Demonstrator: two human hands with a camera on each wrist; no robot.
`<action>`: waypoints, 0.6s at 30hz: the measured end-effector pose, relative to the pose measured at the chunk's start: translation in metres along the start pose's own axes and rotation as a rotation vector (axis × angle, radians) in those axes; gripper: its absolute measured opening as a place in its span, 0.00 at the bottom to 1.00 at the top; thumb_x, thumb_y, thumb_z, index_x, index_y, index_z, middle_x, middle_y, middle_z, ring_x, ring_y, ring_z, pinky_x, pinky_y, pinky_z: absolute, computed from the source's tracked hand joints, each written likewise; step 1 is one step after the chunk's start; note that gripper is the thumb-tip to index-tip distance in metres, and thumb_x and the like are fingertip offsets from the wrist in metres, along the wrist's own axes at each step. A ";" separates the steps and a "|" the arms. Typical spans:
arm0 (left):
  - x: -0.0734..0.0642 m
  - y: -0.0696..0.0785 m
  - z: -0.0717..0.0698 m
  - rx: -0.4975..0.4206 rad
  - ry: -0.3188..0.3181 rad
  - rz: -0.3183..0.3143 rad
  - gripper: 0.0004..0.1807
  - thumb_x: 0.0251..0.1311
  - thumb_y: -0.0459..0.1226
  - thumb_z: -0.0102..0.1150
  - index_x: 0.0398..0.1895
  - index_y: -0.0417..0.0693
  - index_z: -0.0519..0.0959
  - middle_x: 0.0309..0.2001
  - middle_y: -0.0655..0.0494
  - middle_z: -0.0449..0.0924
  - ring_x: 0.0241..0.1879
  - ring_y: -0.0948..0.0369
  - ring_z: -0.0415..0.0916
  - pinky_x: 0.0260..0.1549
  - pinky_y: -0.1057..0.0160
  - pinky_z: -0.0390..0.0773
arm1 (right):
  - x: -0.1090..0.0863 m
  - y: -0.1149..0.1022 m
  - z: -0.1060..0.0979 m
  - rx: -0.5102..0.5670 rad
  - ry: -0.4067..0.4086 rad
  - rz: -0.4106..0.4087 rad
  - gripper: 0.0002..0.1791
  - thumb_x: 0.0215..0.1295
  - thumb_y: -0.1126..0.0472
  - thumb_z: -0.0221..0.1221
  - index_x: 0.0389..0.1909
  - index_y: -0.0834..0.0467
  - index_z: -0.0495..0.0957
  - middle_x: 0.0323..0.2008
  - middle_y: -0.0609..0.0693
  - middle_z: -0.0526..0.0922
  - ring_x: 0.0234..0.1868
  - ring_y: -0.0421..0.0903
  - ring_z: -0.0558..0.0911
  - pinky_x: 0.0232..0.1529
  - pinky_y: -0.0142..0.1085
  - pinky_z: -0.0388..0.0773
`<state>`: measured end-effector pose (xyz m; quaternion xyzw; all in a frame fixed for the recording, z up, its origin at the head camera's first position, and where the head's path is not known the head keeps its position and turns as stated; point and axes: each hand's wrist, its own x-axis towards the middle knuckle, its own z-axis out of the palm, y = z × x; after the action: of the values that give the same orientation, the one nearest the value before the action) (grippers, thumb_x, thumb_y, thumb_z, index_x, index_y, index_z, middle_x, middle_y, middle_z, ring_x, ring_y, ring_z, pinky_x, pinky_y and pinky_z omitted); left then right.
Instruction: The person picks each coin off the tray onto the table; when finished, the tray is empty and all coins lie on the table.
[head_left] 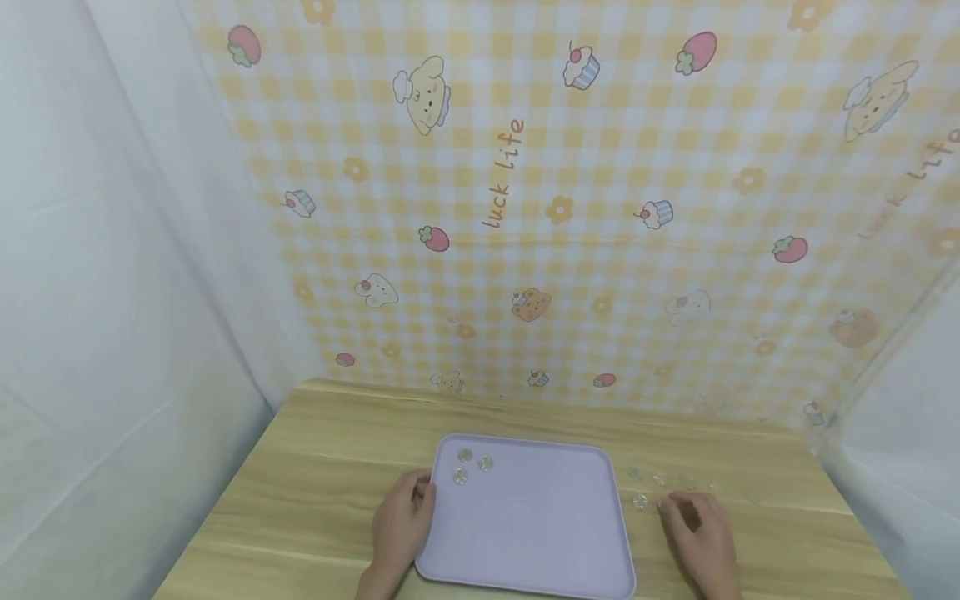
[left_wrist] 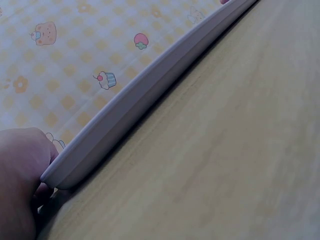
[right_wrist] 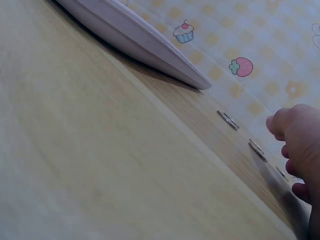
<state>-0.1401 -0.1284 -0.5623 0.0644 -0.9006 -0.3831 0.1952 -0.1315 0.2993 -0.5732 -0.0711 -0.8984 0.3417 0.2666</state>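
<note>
A lilac rectangular tray point(head_left: 532, 525) lies on the wooden table. Three small, clear, round discs point(head_left: 486, 462) sit in its far left corner. My left hand point(head_left: 403, 518) grips the tray's left edge; the left wrist view shows that hand point(left_wrist: 22, 170) at the tray's rim point(left_wrist: 135, 100). To the right of the tray, several similar discs point(head_left: 640, 502) lie on the table. Just beside them hovers my right hand point(head_left: 701, 533), its fingers loosely bent. In the right wrist view this hand point(right_wrist: 302, 140) is above the discs point(right_wrist: 228, 120), and nothing shows at its fingertips.
The wooden tabletop point(head_left: 315, 492) extends around the tray. Behind it hangs a yellow checked cloth point(head_left: 555, 250) with cartoon prints. White sheets point(head_left: 127, 292) close off the left and right sides.
</note>
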 end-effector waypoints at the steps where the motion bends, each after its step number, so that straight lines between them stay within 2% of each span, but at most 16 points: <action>1: 0.000 0.000 0.000 0.000 0.003 0.003 0.10 0.60 0.37 0.64 0.45 0.49 0.84 0.28 0.66 0.79 0.19 0.74 0.62 0.20 0.72 0.64 | 0.000 -0.003 0.000 0.009 0.016 0.011 0.07 0.61 0.64 0.67 0.39 0.59 0.82 0.38 0.51 0.82 0.39 0.20 0.66 0.43 0.20 0.65; 4: 0.000 0.001 -0.001 0.000 0.002 0.009 0.10 0.60 0.37 0.64 0.45 0.49 0.84 0.28 0.66 0.79 0.18 0.74 0.62 0.20 0.72 0.63 | -0.001 -0.013 0.003 0.083 0.065 0.022 0.08 0.60 0.68 0.67 0.40 0.61 0.82 0.36 0.51 0.82 0.37 0.21 0.68 0.43 0.19 0.65; 9: 0.001 0.002 -0.003 -0.009 0.000 0.015 0.11 0.60 0.37 0.64 0.45 0.48 0.84 0.29 0.65 0.79 0.19 0.74 0.62 0.19 0.71 0.63 | -0.005 -0.033 0.009 0.254 0.073 -0.046 0.10 0.57 0.74 0.66 0.41 0.64 0.82 0.36 0.52 0.81 0.36 0.27 0.72 0.41 0.17 0.70; 15: 0.001 0.000 -0.001 -0.004 0.021 0.013 0.10 0.60 0.37 0.65 0.45 0.50 0.84 0.28 0.67 0.79 0.18 0.74 0.62 0.19 0.71 0.63 | -0.009 -0.043 0.016 0.322 0.096 -0.120 0.12 0.54 0.77 0.66 0.40 0.65 0.82 0.36 0.52 0.81 0.40 0.30 0.73 0.44 0.18 0.69; 18: -0.001 -0.001 0.000 -0.005 0.024 0.013 0.10 0.59 0.37 0.65 0.44 0.50 0.84 0.28 0.67 0.79 0.19 0.75 0.62 0.20 0.71 0.64 | -0.012 -0.047 0.017 0.326 0.089 -0.124 0.13 0.55 0.77 0.65 0.41 0.64 0.82 0.37 0.52 0.82 0.41 0.31 0.73 0.45 0.18 0.68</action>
<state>-0.1394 -0.1283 -0.5631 0.0625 -0.8975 -0.3834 0.2087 -0.1275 0.2503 -0.5587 0.0136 -0.8210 0.4625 0.3345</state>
